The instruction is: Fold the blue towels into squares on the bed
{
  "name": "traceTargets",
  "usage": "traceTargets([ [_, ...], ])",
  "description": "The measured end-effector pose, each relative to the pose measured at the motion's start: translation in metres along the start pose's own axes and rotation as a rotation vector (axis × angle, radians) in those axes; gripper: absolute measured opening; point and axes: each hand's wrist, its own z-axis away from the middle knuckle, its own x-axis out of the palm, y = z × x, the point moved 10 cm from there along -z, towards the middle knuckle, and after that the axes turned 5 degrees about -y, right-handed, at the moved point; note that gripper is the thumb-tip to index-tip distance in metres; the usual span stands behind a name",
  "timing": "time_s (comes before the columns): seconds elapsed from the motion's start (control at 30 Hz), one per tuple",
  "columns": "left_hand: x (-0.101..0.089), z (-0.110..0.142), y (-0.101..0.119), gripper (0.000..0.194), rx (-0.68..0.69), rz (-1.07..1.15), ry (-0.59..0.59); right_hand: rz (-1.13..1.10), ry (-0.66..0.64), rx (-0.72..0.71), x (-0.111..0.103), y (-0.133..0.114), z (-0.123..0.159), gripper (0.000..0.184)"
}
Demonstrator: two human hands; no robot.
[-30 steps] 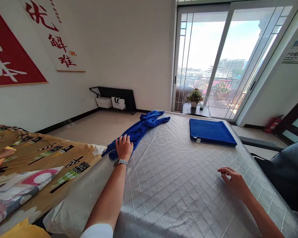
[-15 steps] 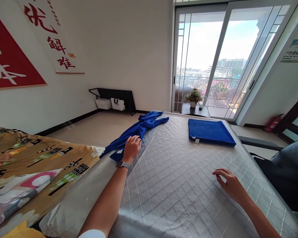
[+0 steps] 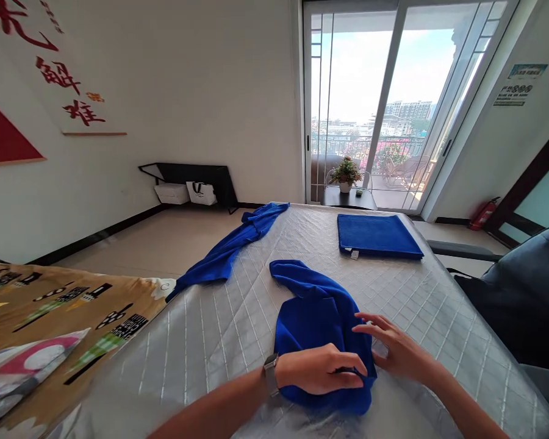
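Observation:
A crumpled blue cloth (image 3: 308,323) lies on the silver quilted cover in front of me. My left hand (image 3: 322,367), with a watch on the wrist, rests across its near part, fingers curled closed on the fabric by the right edge. Against that same edge is my right hand (image 3: 391,344), its fingers apart and touching the cloth. Farther off, a second loose blue cloth (image 3: 238,244) drapes along the left edge of the cover. A neatly folded blue cloth (image 3: 379,236) with a small white tag lies at the back right.
The silver quilted cover (image 3: 210,341) spreads over the surface below my hands. Patterned brown bedding (image 3: 86,299) borders it on the left. A dark padded item (image 3: 521,305) stands at the right. Beyond the far edge are a potted plant (image 3: 346,174) and a sliding glass door.
My left hand has brought one blue cloth from the left-side heap rightward and nearer, beside my right hand. My right hand now touches it. The view has turned slightly right.

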Motion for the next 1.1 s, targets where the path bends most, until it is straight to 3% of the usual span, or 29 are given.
traceTargets([
  [0.1,-0.040,0.010,-0.026,0.042,-0.159,0.118,0.213,0.004,-0.002,-0.070,0.004,-0.018,-0.005,0.031],
  [0.2,-0.091,0.036,-0.054,0.051,-0.299,0.256,0.454,-0.009,0.219,-0.045,-0.022,-0.009,0.002,0.019],
  [0.27,-0.114,0.050,-0.066,0.054,-0.347,0.275,0.512,-0.012,0.391,0.013,-0.045,0.004,0.014,0.016],
  [0.33,-0.124,0.058,-0.074,0.056,-0.372,0.262,0.472,-0.023,0.506,0.076,-0.063,0.015,0.027,0.019],
  [0.43,-0.117,0.058,-0.081,0.059,-0.392,0.268,0.353,-0.063,0.565,0.197,-0.075,0.028,0.040,0.027],
  [0.67,-0.070,0.038,-0.078,0.059,-0.300,0.203,0.036,-0.089,0.525,0.375,-0.075,0.046,0.046,0.037],
  [0.97,-0.076,0.049,-0.089,0.032,-0.305,0.089,-0.033,-0.013,0.415,0.380,-0.070,0.067,0.047,0.042],
  [1.1,-0.072,0.053,-0.096,0.025,-0.346,0.094,-0.080,-0.053,0.267,0.312,-0.062,0.071,0.044,0.046],
])
